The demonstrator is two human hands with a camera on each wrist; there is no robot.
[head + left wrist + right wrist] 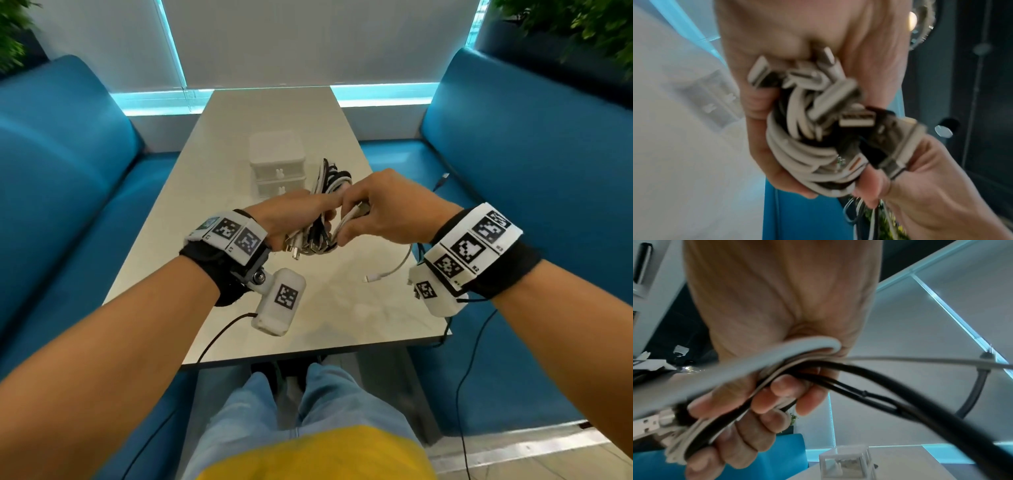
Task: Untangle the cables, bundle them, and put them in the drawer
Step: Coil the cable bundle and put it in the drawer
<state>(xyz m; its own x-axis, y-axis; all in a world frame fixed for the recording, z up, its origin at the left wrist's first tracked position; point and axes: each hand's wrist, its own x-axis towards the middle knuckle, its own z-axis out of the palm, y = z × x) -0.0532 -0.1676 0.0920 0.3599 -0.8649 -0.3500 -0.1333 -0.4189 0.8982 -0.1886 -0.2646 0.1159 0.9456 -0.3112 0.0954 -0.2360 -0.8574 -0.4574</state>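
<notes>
Both hands gripping cables [318,219] above table [239,144]: left hand [291,219] clutching bundle, right hand [380,209] pinching white strand. Drawer [277,171] lying straight ahead, left hand nearer.

Left wrist: fingers [756,104] curling round coil [807,154].

Right wrist: fingers [785,386] closing on strands; drawer [846,462] sitting below.

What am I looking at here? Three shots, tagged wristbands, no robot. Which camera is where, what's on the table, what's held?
No machine: a person works bare-handed, with one camera on the head and one strapped to each wrist. The wide shot is the head camera looking down; the two close-ups look along each hand.

The left hand grips a bundle of white and black cables, plugs sticking out. The right hand curls its fingers round strands of the same bundle.

On the table stands a small white drawer unit, both drawers closed. One loose white cable end hangs from the right hand to the tabletop.
</notes>
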